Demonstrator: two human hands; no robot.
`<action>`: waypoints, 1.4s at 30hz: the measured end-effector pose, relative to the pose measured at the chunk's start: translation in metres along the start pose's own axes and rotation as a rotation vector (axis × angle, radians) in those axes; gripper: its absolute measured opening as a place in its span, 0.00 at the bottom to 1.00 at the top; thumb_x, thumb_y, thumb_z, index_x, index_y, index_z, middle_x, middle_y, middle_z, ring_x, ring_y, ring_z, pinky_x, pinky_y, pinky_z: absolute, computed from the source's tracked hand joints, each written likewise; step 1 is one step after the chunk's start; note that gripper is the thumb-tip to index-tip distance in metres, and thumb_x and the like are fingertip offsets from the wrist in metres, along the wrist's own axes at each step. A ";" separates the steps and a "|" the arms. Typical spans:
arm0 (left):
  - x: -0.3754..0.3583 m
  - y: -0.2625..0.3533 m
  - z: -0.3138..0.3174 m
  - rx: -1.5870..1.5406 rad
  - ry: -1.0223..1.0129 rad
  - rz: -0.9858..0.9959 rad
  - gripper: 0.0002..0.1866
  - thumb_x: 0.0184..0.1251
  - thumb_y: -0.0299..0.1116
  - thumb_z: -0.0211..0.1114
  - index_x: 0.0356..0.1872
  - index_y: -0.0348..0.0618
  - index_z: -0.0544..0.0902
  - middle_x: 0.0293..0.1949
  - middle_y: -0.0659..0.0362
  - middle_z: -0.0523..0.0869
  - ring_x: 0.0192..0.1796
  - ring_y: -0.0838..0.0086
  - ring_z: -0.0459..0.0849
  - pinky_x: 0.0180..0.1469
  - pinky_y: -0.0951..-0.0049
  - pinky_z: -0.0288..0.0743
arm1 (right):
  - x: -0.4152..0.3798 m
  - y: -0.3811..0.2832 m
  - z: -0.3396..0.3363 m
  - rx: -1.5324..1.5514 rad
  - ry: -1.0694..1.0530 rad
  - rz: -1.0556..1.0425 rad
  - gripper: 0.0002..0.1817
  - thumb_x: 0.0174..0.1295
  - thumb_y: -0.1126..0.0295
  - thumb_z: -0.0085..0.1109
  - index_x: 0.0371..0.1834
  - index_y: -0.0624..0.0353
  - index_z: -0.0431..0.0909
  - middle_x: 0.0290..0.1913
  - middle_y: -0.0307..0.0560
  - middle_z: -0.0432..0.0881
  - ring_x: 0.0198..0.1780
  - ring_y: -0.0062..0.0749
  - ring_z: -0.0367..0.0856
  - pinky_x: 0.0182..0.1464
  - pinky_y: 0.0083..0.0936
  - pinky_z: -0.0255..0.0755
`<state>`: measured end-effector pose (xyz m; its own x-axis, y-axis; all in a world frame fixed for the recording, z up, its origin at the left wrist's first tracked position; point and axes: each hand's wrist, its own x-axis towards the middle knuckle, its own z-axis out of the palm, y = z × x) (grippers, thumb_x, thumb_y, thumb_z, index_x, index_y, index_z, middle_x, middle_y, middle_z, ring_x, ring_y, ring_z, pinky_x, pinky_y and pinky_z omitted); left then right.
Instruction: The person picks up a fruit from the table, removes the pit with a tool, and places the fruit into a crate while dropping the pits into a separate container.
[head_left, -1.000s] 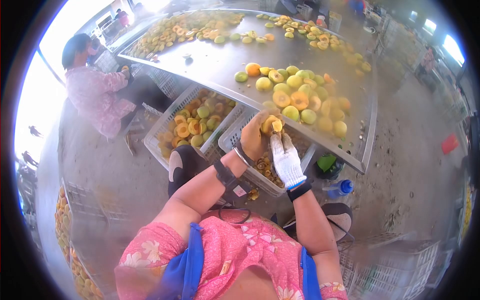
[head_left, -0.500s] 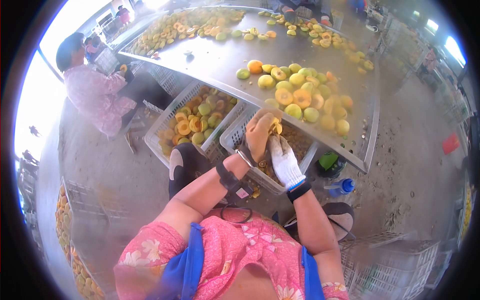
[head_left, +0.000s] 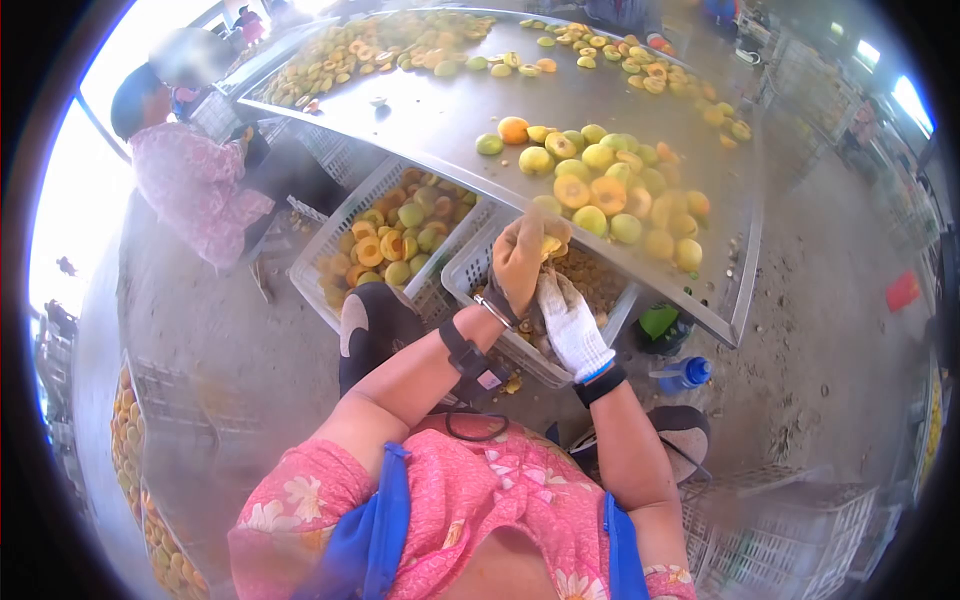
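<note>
My left hand, in a tan-orange glove, is closed around a yellow peach piece. My right hand, in a white knitted glove with soiled fingertips, is just below it, fingertips close to the fruit. Its fingers are drawn together, and what they hold, if anything, is hidden. Both hands are over a pale plastic crate with brownish pits and scraps in it. Left of it, a second crate holds cut peach halves. Whole and halved peaches lie on the metal table ahead.
The metal table has a raised edge close in front of my hands. More fruit halves cover its far side. A blue bottle and a dark green-topped item stand at right. A person in pink sits at left.
My left hand has turned slightly over the peach piece, which shows less now. My right hand has shifted a little downward and right. At left, the seated person's hands have moved.
</note>
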<state>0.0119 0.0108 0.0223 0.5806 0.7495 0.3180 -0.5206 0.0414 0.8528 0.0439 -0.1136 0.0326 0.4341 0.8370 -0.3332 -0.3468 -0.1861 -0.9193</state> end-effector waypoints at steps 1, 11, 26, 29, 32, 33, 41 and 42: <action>0.002 0.003 -0.002 -0.088 -0.055 -0.142 0.28 0.79 0.55 0.54 0.33 0.36 0.81 0.31 0.52 0.85 0.32 0.66 0.85 0.35 0.66 0.80 | 0.003 0.003 -0.002 0.006 -0.036 -0.032 0.19 0.77 0.54 0.54 0.57 0.58 0.78 0.34 0.31 0.78 0.32 0.13 0.74 0.33 0.17 0.68; 0.023 0.014 -0.027 0.370 -0.539 -0.279 0.33 0.80 0.52 0.52 0.22 0.33 0.85 0.25 0.51 0.88 0.29 0.68 0.85 0.37 0.70 0.80 | -0.003 0.011 -0.003 0.407 -0.271 0.243 0.17 0.74 0.46 0.55 0.42 0.47 0.77 0.21 0.29 0.67 0.13 0.16 0.59 0.14 0.17 0.53; 0.067 0.054 -0.138 0.246 0.376 -0.046 0.11 0.75 0.37 0.60 0.44 0.41 0.85 0.44 0.56 0.87 0.43 0.73 0.88 0.42 0.74 0.84 | 0.006 0.032 -0.013 0.942 -0.572 0.263 0.23 0.76 0.43 0.47 0.46 0.52 0.77 0.21 0.33 0.68 0.10 0.19 0.57 0.12 0.21 0.54; 0.094 0.042 -0.156 0.835 0.404 0.264 0.14 0.71 0.36 0.63 0.50 0.39 0.86 0.51 0.51 0.88 0.55 0.65 0.85 0.58 0.68 0.79 | 0.003 0.028 -0.012 0.937 -0.486 0.276 0.23 0.76 0.42 0.47 0.45 0.51 0.77 0.22 0.33 0.69 0.11 0.20 0.58 0.13 0.22 0.54; 0.096 0.038 -0.089 1.026 0.087 0.218 0.18 0.70 0.37 0.66 0.57 0.43 0.85 0.57 0.51 0.86 0.58 0.65 0.83 0.63 0.67 0.75 | 0.004 0.025 -0.009 0.917 -0.457 0.267 0.23 0.75 0.42 0.47 0.45 0.50 0.77 0.23 0.33 0.69 0.11 0.20 0.59 0.13 0.21 0.54; 0.101 0.031 -0.066 1.023 -0.036 0.084 0.22 0.69 0.41 0.66 0.61 0.44 0.82 0.63 0.49 0.82 0.63 0.61 0.81 0.67 0.64 0.73 | 0.003 0.022 -0.008 0.889 -0.409 0.267 0.23 0.75 0.41 0.47 0.45 0.50 0.76 0.22 0.33 0.69 0.11 0.21 0.58 0.12 0.21 0.54; 0.137 -0.024 0.017 1.527 -0.389 -0.334 0.40 0.58 0.53 0.68 0.69 0.44 0.71 0.54 0.42 0.86 0.55 0.50 0.86 0.58 0.59 0.79 | 0.001 0.007 -0.013 0.760 -0.261 0.208 0.23 0.75 0.40 0.47 0.44 0.49 0.74 0.21 0.32 0.69 0.11 0.22 0.59 0.13 0.21 0.54; 0.140 -0.025 0.014 1.516 -0.394 -0.342 0.39 0.58 0.53 0.69 0.69 0.44 0.72 0.53 0.43 0.86 0.54 0.51 0.86 0.56 0.59 0.79 | -0.001 0.007 -0.013 0.745 -0.259 0.202 0.23 0.75 0.40 0.48 0.43 0.49 0.73 0.21 0.33 0.69 0.11 0.22 0.59 0.13 0.21 0.55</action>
<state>0.1152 0.1053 0.0519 0.7761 0.6244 -0.0880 0.5949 -0.6787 0.4306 0.0520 -0.1222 0.0237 0.1296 0.9334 -0.3347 -0.8996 -0.0312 -0.4356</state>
